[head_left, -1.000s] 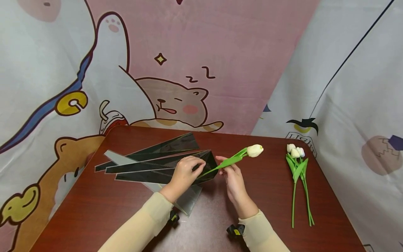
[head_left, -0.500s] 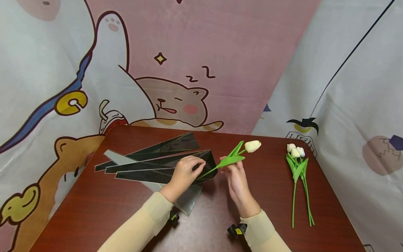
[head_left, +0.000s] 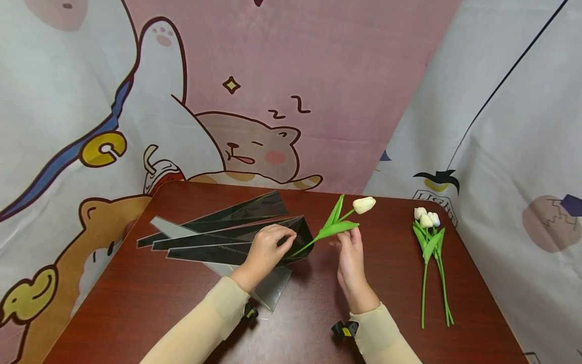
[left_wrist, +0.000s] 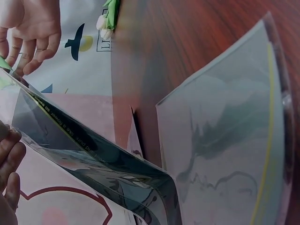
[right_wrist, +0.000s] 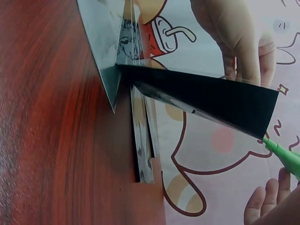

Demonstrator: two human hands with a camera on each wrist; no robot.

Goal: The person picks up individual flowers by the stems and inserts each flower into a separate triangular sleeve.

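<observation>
My left hand (head_left: 268,247) pinches the upper edge of a black flower sleeve (head_left: 300,237), keeping its wide mouth spread. Gold-edged lettering runs along that sleeve (left_wrist: 89,140) in the left wrist view. An artificial white tulip (head_left: 364,205) leans out of the mouth to the right, its green stem inside the sleeve and the lower end hidden. Its two leaves (head_left: 335,228) stand spread apart. My right hand (head_left: 352,268) has its fingertips at the tip of the lower leaf. In the right wrist view the same fingers (right_wrist: 283,180) curl against the leaf.
More black sleeves (head_left: 200,253) fan out to the left on the dark red table (head_left: 150,313). A grey translucent sleeve (head_left: 273,290) lies crosswise beneath them. Several white tulips (head_left: 427,237) lie at the right. A printed cartoon cloth (head_left: 345,91) hangs behind.
My right hand has slid right from the stem to the lower leaf's tip. The leaves have spread away from the bloom, which has shifted slightly up and left. The left hand stays put.
</observation>
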